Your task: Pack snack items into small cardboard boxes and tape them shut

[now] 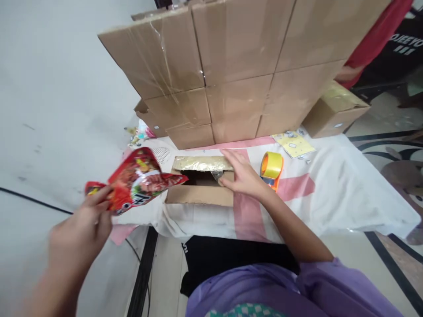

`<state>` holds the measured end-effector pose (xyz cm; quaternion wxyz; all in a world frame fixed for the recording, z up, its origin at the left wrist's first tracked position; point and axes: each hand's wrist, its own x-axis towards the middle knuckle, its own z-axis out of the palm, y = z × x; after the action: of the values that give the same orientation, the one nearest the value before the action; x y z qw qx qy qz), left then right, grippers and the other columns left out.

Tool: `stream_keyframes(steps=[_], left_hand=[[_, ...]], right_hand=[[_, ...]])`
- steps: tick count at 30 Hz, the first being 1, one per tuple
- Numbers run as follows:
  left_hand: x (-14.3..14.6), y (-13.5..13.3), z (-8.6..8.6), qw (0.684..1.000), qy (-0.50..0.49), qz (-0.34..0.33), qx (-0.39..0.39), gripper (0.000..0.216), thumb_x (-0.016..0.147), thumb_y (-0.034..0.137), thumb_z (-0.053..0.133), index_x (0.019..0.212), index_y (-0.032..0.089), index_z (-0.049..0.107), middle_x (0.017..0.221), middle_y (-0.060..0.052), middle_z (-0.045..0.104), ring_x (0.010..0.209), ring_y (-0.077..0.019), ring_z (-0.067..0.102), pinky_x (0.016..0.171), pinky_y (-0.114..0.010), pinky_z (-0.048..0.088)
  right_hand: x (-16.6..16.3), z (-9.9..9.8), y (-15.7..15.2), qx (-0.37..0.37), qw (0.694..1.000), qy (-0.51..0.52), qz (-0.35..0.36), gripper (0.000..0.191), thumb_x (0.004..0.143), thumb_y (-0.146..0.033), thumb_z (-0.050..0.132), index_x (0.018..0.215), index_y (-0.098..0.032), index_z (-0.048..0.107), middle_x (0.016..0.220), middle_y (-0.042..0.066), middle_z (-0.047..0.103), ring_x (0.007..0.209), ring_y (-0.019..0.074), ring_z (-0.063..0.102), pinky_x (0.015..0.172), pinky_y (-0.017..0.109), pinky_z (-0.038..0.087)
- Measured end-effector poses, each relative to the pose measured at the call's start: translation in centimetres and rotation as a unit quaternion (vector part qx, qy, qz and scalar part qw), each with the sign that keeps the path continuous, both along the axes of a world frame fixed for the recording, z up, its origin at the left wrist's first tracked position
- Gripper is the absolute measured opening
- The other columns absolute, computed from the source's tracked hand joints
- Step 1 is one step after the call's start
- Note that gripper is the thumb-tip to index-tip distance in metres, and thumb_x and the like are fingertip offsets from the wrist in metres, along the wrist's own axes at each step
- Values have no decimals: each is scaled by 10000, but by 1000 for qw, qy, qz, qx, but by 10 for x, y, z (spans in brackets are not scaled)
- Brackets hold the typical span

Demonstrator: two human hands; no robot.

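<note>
Pale wall (62,101), left hand (81,233) closed around red packet (137,180)

The left hand (81,226) grips a red packet (135,180) at nine o'clock from an open box (200,195). The right hand (243,175), thumb and fingers spread, touches the box's three-o'clock end. Beyond: tape (272,166) at three, stacked cartons (238,105) at twelve.

A makeshift packing corner, seemingly in a home, is suggested (the kind of room cannot be told for certain). A white-and-pink cloth (337,189) is overlooked by stacked cardboard cartons (239,48) and is occupied by a small open carton (198,195) and an orange tape dispenser (277,179). A plain, scuffed wall (62,97) is seen alongside, and pale floor tiles (170,268) are crossed by dark strips (393,267).
</note>
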<state>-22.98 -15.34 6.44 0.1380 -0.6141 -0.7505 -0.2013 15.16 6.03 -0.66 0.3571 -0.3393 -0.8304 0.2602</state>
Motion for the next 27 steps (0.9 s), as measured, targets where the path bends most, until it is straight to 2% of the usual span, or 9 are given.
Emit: stream_keyframes(steps=[2,4,7,12,16,21,23,25,27], left_hand=[[15,20,-3,996,81,-31,15,258,893,366,467,1096,426,615,1387,149,678,816,-255,768,539,-416,539],[27,39,-3,987,131,-91,19,142,945,312,449,964,320,590,1371,105,699,810,-207,771,578,-366,543],[39,65,-1,974,180,-135,6,178,967,227,444,864,245,588,1337,43,728,829,-190,767,583,-318,506],[62,108,-7,962,164,-192,-103,280,933,156,428,1003,237,686,1469,-40,643,885,-234,748,685,-334,533],[82,138,-20,911,82,-309,-261,380,962,197,387,1182,301,679,1557,-8,562,1059,-235,729,879,-348,554],[87,163,-21,867,-35,-322,-380,398,993,331,370,1239,250,673,1690,-46,365,1281,-252,632,1053,-362,502],[87,167,-24,849,-45,-329,-410,398,982,366,395,1201,240,702,1623,-53,480,1287,-242,626,1054,-332,501],[90,166,-31,841,-40,-333,-425,383,958,379,429,1151,251,734,1438,-47,666,1181,-230,679,993,-307,530],[98,161,-39,843,-29,-329,-423,394,949,376,432,1156,258,745,1262,-42,758,1077,-230,710,948,-312,545]], right_hand=[[-11,14,16,-15,1000,-18,2,453,860,-293,629,1302,-194,636,1248,138,674,1180,326,603,1023,475,467],[-17,17,27,-44,999,18,-20,200,902,-304,579,1016,-177,684,924,72,684,884,239,623,824,366,472],[-17,16,34,-98,989,109,-27,277,904,-432,598,757,-202,551,666,-35,474,642,146,452,638,287,346],[-18,9,28,-152,970,189,4,362,823,-536,637,747,-211,497,690,-54,430,658,126,401,641,269,324],[-25,4,22,-163,963,216,-2,364,798,-546,632,749,-215,488,702,-49,452,680,133,419,649,266,342],[-29,4,18,-152,961,231,-16,359,812,-548,622,758,-223,481,715,-42,447,694,142,417,658,267,353],[-30,6,17,-147,961,234,-9,352,818,-546,615,767,-223,485,726,-36,459,707,148,434,669,270,365],[-32,7,16,-142,963,228,-1,336,827,-534,603,769,-226,483,726,-33,469,717,155,449,677,272,378],[-33,9,17,-125,968,219,4,302,839,-510,590,791,-225,501,741,-27,504,741,165,478,706,278,406]])
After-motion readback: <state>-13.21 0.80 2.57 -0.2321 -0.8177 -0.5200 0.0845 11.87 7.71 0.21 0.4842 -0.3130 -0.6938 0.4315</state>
